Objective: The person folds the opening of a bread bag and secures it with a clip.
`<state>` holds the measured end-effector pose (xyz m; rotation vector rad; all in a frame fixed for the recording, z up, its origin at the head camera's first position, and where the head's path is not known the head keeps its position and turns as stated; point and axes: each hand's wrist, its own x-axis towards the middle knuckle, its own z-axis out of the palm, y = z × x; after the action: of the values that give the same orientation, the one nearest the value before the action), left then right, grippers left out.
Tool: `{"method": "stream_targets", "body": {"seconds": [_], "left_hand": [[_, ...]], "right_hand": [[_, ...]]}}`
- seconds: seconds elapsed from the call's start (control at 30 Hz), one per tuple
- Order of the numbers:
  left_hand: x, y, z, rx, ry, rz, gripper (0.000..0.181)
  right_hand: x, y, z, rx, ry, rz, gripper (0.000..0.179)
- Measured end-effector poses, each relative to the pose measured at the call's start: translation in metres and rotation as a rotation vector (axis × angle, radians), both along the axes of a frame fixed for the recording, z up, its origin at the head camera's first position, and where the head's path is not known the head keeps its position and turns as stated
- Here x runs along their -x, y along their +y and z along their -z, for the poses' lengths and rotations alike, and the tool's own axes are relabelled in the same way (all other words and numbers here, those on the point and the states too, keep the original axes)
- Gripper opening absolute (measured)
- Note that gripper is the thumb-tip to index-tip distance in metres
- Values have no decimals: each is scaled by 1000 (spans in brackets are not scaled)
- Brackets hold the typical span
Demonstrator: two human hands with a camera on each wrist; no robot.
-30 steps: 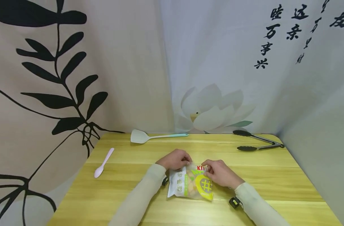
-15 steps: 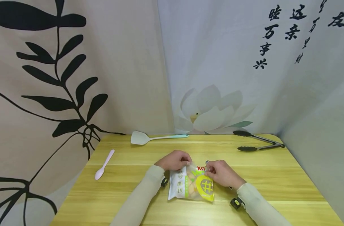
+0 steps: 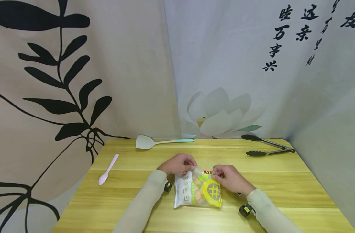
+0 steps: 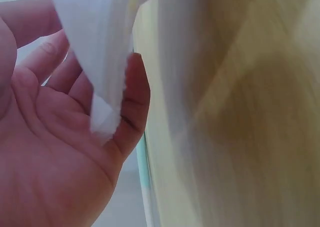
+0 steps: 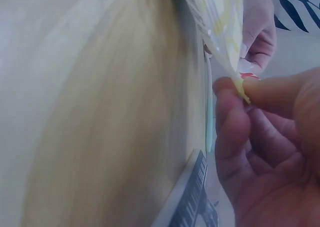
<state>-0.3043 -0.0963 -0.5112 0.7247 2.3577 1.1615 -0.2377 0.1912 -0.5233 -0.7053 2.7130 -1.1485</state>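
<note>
A printed bag (image 3: 197,192) is held at the near middle of the tabletop (image 3: 285,184), its upper left edge pinched by the left hand (image 3: 178,164) and its upper right edge by the right hand (image 3: 232,179). Farther back, a spatula (image 3: 145,142) and tongs (image 3: 272,144) are laid; a pink spoon (image 3: 108,170) is seen at left.

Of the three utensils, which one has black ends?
The tongs, far right, are black-tipped; the spatula is white and turquoise, the spoon pale pink.
</note>
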Motion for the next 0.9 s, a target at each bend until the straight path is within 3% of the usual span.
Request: {"method": "stream_targets", "body": {"seconds": [0.23, 0.47, 0.77, 0.9], "left_hand": [[1, -6, -1, -14, 9, 6, 8], [3, -11, -2, -40, 8, 0, 8], [2, -14, -2, -83, -14, -18, 16], [2, -15, -3, -74, -10, -15, 19]], "right_hand": [[-3, 2, -3, 64, -27, -16, 4], [-3, 6, -2, 146, -60, -28, 8], [-2, 11, -2, 269, -184, -14, 22], [-1, 12, -1, 285, -184, -34, 21]]}}
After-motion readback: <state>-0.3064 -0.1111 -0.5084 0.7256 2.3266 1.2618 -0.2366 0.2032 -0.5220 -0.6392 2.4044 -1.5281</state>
